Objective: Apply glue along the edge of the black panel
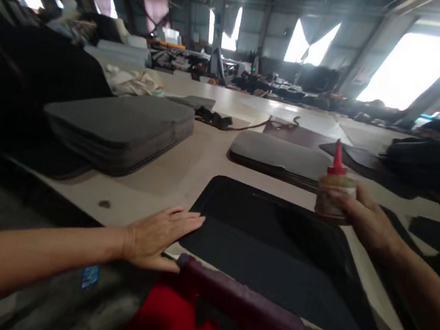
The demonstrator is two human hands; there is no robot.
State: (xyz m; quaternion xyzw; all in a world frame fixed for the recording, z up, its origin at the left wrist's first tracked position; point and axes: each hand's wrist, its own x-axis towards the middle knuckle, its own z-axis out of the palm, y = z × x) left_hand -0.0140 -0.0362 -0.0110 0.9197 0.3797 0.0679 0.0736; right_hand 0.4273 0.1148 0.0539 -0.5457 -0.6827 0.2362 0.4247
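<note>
A large black fabric panel [273,249] lies flat on the pale worktable [186,171] in front of me. My left hand [161,236] rests flat on the table with its fingertips touching the panel's left edge. My right hand [363,218] grips a small glue bottle [333,194] with a red pointed cap, held upright over the panel's far right corner.
A stack of grey padded panels [122,129] sits at the left, another grey pad [279,154] lies beyond the black panel. Dark straps [226,121] lie further back. Black pieces [435,233] lie at the right. Red cloth and a maroon bar [233,303] lie near me.
</note>
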